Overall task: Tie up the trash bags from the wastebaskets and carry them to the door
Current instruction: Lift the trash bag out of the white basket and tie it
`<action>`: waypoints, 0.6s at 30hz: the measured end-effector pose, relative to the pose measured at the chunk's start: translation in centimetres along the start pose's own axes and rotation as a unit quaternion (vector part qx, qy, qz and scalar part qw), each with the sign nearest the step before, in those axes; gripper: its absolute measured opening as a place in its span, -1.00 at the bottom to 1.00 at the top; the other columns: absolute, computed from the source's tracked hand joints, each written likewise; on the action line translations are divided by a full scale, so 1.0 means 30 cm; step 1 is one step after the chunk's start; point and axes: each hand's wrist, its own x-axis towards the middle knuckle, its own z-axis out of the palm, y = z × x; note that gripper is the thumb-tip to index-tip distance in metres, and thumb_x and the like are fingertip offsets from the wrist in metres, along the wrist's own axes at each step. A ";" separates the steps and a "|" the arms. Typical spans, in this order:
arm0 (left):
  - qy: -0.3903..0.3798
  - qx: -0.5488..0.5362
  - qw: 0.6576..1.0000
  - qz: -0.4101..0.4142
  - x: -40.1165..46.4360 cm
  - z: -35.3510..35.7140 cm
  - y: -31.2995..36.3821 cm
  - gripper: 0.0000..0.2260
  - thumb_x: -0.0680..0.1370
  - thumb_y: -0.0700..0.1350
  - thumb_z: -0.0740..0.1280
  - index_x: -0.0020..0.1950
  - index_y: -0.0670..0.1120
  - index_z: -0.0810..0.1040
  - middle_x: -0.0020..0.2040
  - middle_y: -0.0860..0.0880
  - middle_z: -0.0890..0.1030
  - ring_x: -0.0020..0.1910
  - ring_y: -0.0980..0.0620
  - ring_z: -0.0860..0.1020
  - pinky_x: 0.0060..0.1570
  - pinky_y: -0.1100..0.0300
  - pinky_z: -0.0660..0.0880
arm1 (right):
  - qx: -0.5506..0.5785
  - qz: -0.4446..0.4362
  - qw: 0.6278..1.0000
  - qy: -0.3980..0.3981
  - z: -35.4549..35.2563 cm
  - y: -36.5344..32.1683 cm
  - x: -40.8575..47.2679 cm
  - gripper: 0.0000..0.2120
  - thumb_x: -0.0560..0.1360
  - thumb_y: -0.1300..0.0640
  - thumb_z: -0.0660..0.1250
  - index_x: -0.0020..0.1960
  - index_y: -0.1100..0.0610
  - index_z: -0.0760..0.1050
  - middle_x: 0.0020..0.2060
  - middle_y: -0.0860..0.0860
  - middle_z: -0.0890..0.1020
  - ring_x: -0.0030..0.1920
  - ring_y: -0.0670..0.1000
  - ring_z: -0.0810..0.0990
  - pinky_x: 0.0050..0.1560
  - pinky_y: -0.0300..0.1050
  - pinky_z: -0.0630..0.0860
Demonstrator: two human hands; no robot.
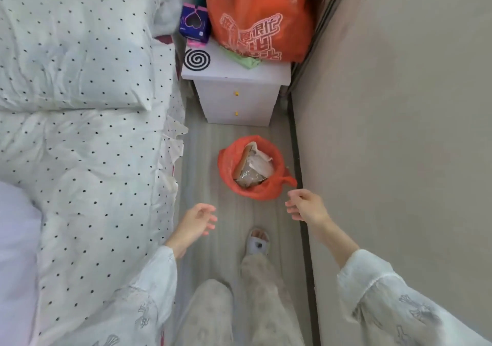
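Orange trash bag [229,167] sits just beyond both spread, empty hands: right hand [306,205] nearest its loose handle, left hand [198,219] apart, likely reaching to gather it.

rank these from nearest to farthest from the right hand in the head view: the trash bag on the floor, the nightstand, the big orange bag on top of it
From the right hand:
1. Trash bag, on the floor just ahead; its loose flap lies right by the fingertips.
2. Nightstand, farther ahead, beyond the trash bag, between bed and wall.
3. Big orange bag, on the nightstand's top toward the back, farthest.
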 end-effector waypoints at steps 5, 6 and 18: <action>0.009 0.022 0.999 -0.036 0.348 0.066 -0.054 -0.77 0.60 -0.20 0.13 0.23 -0.19 0.43 0.04 -0.12 0.51 -0.27 0.09 0.51 -0.32 0.33 0.43 | -0.029 0.047 0.998 0.010 0.061 0.085 0.369 -0.84 0.56 0.14 0.17 -0.17 0.03 0.45 -0.27 0.02 0.55 -0.19 0.03 0.50 -0.17 -0.09 0.47; 0.012 0.031 0.998 -0.046 0.418 0.081 -0.084 -0.76 0.59 -0.23 0.13 0.24 -0.21 0.42 0.05 -0.13 0.49 -0.37 0.17 0.52 -0.43 0.39 0.41 | -0.018 0.075 0.997 0.008 0.080 0.112 0.430 -0.82 0.56 0.11 0.18 -0.21 0.02 0.44 -0.26 0.02 0.54 -0.15 0.04 0.51 -0.13 -0.06 0.50; 0.043 0.060 0.995 -0.060 1.369 0.299 -0.347 -0.78 0.55 -0.16 0.24 0.19 -0.08 0.36 0.09 -0.12 0.46 0.07 -0.05 0.46 0.18 0.07 0.38 | 0.383 0.194 0.899 0.089 0.273 0.434 1.178 -0.55 0.55 -0.02 0.22 0.39 0.11 0.33 0.29 0.09 0.51 0.28 0.08 0.49 0.31 0.04 0.42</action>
